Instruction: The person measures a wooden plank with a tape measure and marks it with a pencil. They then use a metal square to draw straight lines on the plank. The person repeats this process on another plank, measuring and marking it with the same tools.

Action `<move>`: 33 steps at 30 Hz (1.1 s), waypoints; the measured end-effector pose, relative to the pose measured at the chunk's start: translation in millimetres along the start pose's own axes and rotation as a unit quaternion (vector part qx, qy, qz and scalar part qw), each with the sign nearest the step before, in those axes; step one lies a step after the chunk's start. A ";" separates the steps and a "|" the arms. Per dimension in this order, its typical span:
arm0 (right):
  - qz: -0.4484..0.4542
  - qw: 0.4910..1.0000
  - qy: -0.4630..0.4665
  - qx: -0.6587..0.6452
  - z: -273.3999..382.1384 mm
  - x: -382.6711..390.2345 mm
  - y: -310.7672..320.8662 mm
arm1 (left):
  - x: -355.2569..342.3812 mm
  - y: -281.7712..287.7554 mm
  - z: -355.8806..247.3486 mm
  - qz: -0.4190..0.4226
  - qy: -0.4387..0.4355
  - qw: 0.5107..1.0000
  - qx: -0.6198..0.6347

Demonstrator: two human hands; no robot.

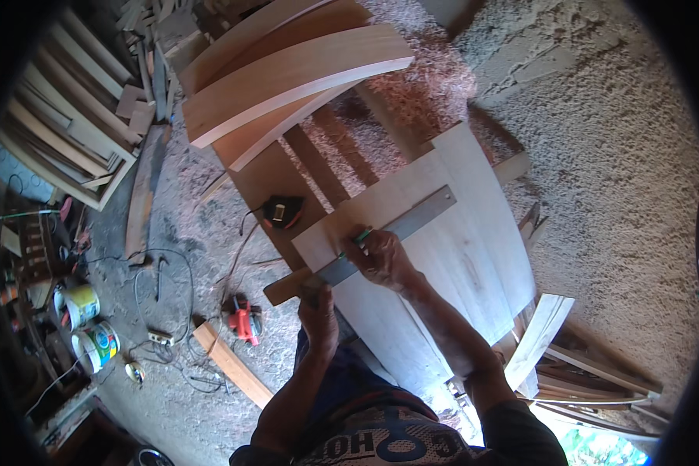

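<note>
A wide pale wooden panel (474, 256) lies in front of me on a wooden support. Across it rests a try square with a flat metal blade (419, 220); its wooden stock (287, 286) sits against the panel's left edge. My left hand (318, 322) is closed around the stock's near end. In my right hand (384, 260) a slim green pencil (356, 242) is pinched, held over the blade's upper edge. The pencil's tip is too small to make out. Just beyond the panel's left corner lies a black and orange tape measure (282, 211).
Curved boards (295, 81) are stacked at the far end of the support. On the floor to the left lie a red power tool (245, 318), cords, a plank (233, 365) and two buckets (95, 346). More timber (544, 334) leans at the right, near a rough wall (598, 171).
</note>
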State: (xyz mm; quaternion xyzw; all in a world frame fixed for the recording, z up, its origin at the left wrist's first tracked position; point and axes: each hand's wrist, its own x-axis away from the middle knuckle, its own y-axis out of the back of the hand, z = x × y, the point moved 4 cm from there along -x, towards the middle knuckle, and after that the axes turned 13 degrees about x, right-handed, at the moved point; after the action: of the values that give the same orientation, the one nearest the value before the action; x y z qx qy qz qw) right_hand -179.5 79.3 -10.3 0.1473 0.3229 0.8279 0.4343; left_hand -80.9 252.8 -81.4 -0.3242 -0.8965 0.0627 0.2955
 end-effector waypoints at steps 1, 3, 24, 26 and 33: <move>-0.014 1.000 0.011 -0.010 -4.6 -2.2 8.4 | -0.8 0.8 -2.5 -0.008 -0.020 0.999 -0.030; -0.040 0.998 0.035 -0.030 -19.4 -4.8 32.2 | -0.6 -2.5 -1.9 -0.003 -0.022 1.000 -0.018; -0.081 0.994 -0.008 0.067 -71.5 -13.3 116.2 | 0.3 1.2 -2.1 0.012 -0.012 0.999 -0.027; -0.097 0.994 -0.052 0.003 -75.1 -10.9 114.8 | 0.1 1.7 -0.3 0.008 -0.018 0.999 -0.025; -0.257 0.891 -0.222 -0.300 -111.4 17.0 104.3 | -2.7 4.3 2.7 0.015 -0.028 0.999 -0.023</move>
State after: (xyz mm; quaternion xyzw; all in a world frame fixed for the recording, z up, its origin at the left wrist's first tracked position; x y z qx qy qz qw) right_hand -312.9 4.6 -25.2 0.1018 -0.0195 0.6905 0.7159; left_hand -78.5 254.6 -86.3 -0.3421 -0.9008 0.0556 0.2617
